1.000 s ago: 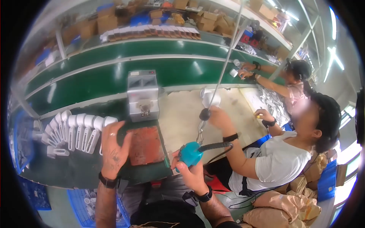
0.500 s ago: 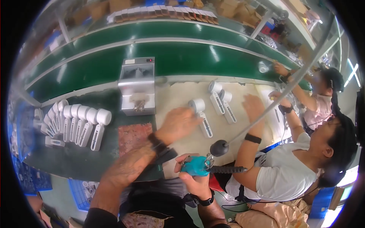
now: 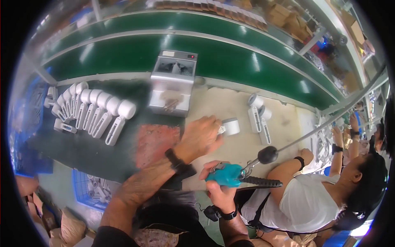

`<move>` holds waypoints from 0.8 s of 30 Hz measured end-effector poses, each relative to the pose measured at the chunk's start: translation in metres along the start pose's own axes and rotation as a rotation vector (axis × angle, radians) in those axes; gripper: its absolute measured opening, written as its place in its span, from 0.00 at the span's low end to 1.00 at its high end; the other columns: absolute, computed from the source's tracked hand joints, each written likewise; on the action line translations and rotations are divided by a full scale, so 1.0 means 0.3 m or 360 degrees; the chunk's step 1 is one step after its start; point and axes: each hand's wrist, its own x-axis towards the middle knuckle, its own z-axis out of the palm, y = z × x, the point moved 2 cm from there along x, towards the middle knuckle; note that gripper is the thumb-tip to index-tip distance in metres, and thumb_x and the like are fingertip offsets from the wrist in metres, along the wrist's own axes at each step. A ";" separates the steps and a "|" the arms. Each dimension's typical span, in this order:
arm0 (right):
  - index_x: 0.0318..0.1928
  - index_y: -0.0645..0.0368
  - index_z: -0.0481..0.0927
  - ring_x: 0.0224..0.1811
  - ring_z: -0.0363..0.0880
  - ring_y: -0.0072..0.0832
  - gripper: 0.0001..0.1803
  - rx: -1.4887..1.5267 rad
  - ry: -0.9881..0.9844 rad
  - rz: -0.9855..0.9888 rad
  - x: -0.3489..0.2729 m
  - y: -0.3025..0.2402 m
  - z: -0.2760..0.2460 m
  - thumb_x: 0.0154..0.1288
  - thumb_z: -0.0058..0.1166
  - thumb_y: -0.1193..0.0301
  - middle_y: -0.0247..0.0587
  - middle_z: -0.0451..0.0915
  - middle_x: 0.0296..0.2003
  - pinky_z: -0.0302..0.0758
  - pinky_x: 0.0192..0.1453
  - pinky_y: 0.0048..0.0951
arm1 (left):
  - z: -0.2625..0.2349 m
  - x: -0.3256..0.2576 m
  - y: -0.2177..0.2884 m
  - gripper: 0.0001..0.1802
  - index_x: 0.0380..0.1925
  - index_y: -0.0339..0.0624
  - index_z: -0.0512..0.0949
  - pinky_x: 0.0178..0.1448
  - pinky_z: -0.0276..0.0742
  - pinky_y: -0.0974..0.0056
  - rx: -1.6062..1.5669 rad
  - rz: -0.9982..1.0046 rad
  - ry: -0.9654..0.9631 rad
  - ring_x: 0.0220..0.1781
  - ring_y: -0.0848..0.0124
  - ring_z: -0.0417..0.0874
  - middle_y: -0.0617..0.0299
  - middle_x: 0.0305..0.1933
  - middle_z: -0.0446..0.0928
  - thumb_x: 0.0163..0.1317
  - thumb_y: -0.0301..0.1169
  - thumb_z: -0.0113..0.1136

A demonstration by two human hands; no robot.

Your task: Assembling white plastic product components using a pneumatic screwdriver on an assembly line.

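My left hand (image 3: 200, 139) is closed on a white device (image 3: 231, 126) with a drum-shaped head, low over the beige work surface. The head points right, and my fingers hide most of its handle. In my right hand (image 3: 221, 195), close to my body, is a teal electric screwdriver (image 3: 224, 175). It hangs by a metal hook from a cable with a black ball (image 3: 267, 154), and a coiled black cord runs off to the right. Two similar white devices (image 3: 259, 117) lie farther right on the beige surface.
A silver screw feeder (image 3: 173, 88) stands beyond my left hand. Several white devices (image 3: 111, 117) fan out at left, beside a reddish mat (image 3: 157, 144). A blue basket (image 3: 88, 197) of white parts sits low at left. A co-worker in white (image 3: 304, 197) sits close on the right.
My left hand has closed on the white device that lay near it and turned it sideways. The view has swung right. The co-worker's arm has drawn back from the beige surface.
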 end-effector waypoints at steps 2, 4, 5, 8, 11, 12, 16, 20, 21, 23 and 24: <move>0.53 0.66 0.74 0.36 0.77 0.25 0.32 -0.0020 0.0134 -0.0186 0.027 0.017 0.008 0.64 0.65 0.50 0.41 0.81 0.34 0.72 0.41 0.26 | -0.094 -0.048 0.000 0.12 0.34 0.43 0.78 0.41 0.80 0.52 0.0053 0.0128 0.0026 0.38 0.57 0.82 0.58 0.35 0.76 0.50 0.33 0.65; 0.53 0.66 0.74 0.36 0.77 0.25 0.33 -0.0005 0.0232 -0.0194 0.055 0.026 0.036 0.64 0.64 0.48 0.41 0.81 0.34 0.72 0.42 0.27 | -0.184 -0.120 -0.046 0.12 0.34 0.43 0.78 0.42 0.79 0.53 -0.0021 0.0151 0.0015 0.38 0.57 0.82 0.58 0.34 0.76 0.49 0.33 0.66; 0.53 0.65 0.75 0.36 0.78 0.25 0.32 -0.0028 0.0302 -0.0257 0.073 0.020 0.043 0.65 0.63 0.48 0.41 0.81 0.33 0.72 0.42 0.27 | -0.234 -0.152 -0.062 0.13 0.34 0.43 0.79 0.43 0.78 0.54 0.0041 0.0119 -0.0032 0.38 0.56 0.82 0.58 0.35 0.77 0.49 0.33 0.67; 0.52 0.65 0.75 0.35 0.78 0.25 0.31 -0.0085 0.0448 -0.0357 0.095 0.018 0.077 0.68 0.60 0.48 0.40 0.81 0.32 0.73 0.41 0.26 | -0.351 -0.227 -0.080 0.13 0.35 0.43 0.80 0.47 0.77 0.56 0.0148 0.0098 -0.0115 0.42 0.55 0.83 0.56 0.39 0.78 0.50 0.34 0.67; 0.52 0.65 0.75 0.36 0.79 0.25 0.30 -0.0226 0.0539 -0.0373 0.095 -0.002 0.109 0.70 0.57 0.47 0.39 0.81 0.32 0.73 0.40 0.26 | -0.411 -0.270 -0.107 0.14 0.36 0.43 0.80 0.47 0.78 0.55 0.0254 0.0298 0.0074 0.44 0.55 0.83 0.56 0.40 0.79 0.50 0.34 0.68; 0.52 0.65 0.75 0.36 0.79 0.25 0.30 -0.0244 0.0552 -0.0375 0.087 -0.004 0.126 0.70 0.57 0.47 0.39 0.81 0.32 0.73 0.40 0.26 | -0.404 -0.283 -0.121 0.13 0.36 0.42 0.81 0.47 0.79 0.55 0.0107 0.0295 0.0075 0.44 0.55 0.83 0.56 0.41 0.80 0.51 0.34 0.68; 0.53 0.67 0.75 0.33 0.74 0.21 0.24 -0.0202 0.0602 -0.0445 0.087 -0.021 0.202 0.72 0.55 0.56 0.39 0.80 0.32 0.70 0.36 0.23 | -0.401 -0.325 -0.190 0.12 0.37 0.40 0.81 0.46 0.81 0.55 -0.0092 0.0379 0.0027 0.46 0.54 0.83 0.55 0.42 0.80 0.56 0.35 0.68; 0.53 0.67 0.73 0.30 0.73 0.25 0.27 -0.0020 0.0675 -0.0605 0.111 -0.071 0.246 0.75 0.49 0.52 0.38 0.76 0.28 0.70 0.35 0.27 | -0.418 -0.314 -0.239 0.12 0.37 0.40 0.82 0.50 0.80 0.53 -0.0314 0.0321 0.0028 0.46 0.53 0.82 0.56 0.40 0.80 0.60 0.37 0.67; 0.52 0.67 0.72 0.29 0.72 0.27 0.28 0.0026 0.0678 -0.0657 0.125 -0.091 0.257 0.77 0.46 0.50 0.38 0.74 0.27 0.69 0.34 0.29 | -0.403 -0.306 -0.268 0.13 0.38 0.40 0.81 0.55 0.78 0.52 -0.0414 0.0293 -0.0099 0.47 0.52 0.82 0.55 0.41 0.79 0.61 0.37 0.67; 0.51 0.66 0.71 0.26 0.69 0.28 0.28 0.0101 0.0661 -0.0722 0.178 -0.113 0.275 0.79 0.42 0.49 0.38 0.70 0.24 0.68 0.32 0.31 | -0.399 -0.297 -0.287 0.14 0.39 0.40 0.81 0.60 0.75 0.51 -0.0514 0.0252 -0.0205 0.48 0.52 0.81 0.55 0.42 0.79 0.61 0.38 0.67; 0.51 0.66 0.71 0.26 0.69 0.28 0.28 0.0094 0.0636 -0.0715 0.215 -0.121 0.290 0.79 0.42 0.49 0.38 0.70 0.24 0.68 0.32 0.31 | -0.396 -0.295 -0.289 0.16 0.42 0.41 0.81 0.64 0.72 0.51 -0.0411 0.0263 -0.0243 0.51 0.53 0.80 0.55 0.46 0.78 0.61 0.40 0.67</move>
